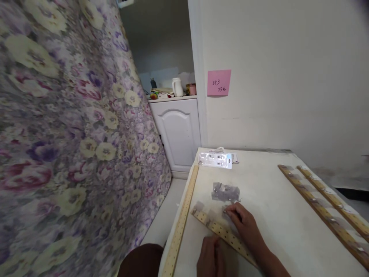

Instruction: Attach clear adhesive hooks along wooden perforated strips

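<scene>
My right hand (245, 225) rests on a perforated wooden strip (215, 227) that lies at a slant on the white table (265, 181). Its fingertips are pinched together at a small clear packet near the strip. My left hand (209, 256) sits at the table's front edge, fingers curled on the near part of the strip. A pile of small clear packets with metal bits (225, 192) lies just beyond my right hand. A blister pack (216, 159) lies at the table's far edge.
A long perforated wooden strip (182, 221) runs along the table's left edge. Two more strips (323, 209) with packets on them lie at the right. A floral curtain (72, 134) hangs at the left. A white cabinet (177, 130) and a pink note (218, 82) are behind.
</scene>
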A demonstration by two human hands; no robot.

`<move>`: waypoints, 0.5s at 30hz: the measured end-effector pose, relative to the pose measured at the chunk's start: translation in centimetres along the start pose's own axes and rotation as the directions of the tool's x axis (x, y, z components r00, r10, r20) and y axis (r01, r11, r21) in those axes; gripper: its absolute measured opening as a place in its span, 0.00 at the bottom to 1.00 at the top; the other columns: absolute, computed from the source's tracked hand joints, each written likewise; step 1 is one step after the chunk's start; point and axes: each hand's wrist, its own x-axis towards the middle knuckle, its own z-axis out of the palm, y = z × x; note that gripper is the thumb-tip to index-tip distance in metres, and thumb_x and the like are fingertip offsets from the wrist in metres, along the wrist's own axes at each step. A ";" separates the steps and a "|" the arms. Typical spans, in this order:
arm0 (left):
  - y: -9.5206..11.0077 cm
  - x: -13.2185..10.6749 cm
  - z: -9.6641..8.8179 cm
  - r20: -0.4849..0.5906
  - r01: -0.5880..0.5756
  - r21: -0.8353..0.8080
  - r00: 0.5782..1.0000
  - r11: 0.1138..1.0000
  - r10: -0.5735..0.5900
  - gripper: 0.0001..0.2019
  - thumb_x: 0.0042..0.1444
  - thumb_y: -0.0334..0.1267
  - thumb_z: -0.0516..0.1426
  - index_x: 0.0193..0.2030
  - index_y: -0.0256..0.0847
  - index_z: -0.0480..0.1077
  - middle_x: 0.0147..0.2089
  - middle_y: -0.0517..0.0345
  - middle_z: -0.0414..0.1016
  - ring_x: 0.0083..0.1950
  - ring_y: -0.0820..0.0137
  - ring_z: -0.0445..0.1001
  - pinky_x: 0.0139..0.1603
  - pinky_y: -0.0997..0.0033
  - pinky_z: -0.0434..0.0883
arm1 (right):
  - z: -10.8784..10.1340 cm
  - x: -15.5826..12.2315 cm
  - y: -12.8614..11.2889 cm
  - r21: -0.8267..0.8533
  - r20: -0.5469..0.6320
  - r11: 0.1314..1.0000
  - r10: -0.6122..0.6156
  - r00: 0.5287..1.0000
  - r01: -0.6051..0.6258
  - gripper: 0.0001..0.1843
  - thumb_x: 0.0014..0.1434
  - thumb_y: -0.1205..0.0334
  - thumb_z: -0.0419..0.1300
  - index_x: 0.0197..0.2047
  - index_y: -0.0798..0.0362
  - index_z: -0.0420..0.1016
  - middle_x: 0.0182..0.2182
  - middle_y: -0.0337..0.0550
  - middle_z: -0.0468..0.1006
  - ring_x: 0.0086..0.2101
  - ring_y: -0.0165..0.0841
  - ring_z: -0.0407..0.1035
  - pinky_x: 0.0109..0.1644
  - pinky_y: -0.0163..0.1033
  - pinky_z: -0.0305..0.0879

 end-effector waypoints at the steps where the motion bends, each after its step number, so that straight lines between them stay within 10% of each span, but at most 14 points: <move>1: 0.7 0.8 0.1 -0.006 0.008 -0.034 1.000 0.999 -0.008 0.12 0.61 0.37 0.47 0.46 0.40 0.68 0.40 0.51 0.72 0.41 0.65 0.72 0.43 0.66 0.71 | -0.1 -0.1 -0.2 0.021 0.001 1.000 -0.004 1.000 0.004 0.11 0.62 0.56 0.52 0.34 0.51 0.71 0.31 0.40 0.73 0.34 0.34 0.68 0.39 0.36 0.62; 6: 3.7 4.4 0.3 0.052 0.051 -0.027 0.997 0.998 -0.049 0.19 0.60 0.35 0.48 0.58 0.39 0.64 0.51 0.46 0.70 0.51 0.62 0.70 0.50 0.60 0.69 | -0.4 -0.5 -0.8 0.111 0.036 0.992 -0.061 0.997 0.057 0.08 0.62 0.60 0.52 0.33 0.51 0.70 0.31 0.39 0.72 0.34 0.33 0.68 0.39 0.36 0.62; 15: 5.3 6.6 0.0 0.094 0.208 -0.186 0.977 0.960 -0.194 0.09 0.58 0.39 0.53 0.39 0.42 0.73 0.38 0.56 0.77 0.40 0.65 0.75 0.43 0.68 0.70 | -0.4 -0.5 -0.4 0.121 -0.022 0.983 -0.136 0.990 0.137 0.06 0.59 0.62 0.54 0.33 0.51 0.70 0.29 0.38 0.69 0.28 0.30 0.64 0.32 0.34 0.60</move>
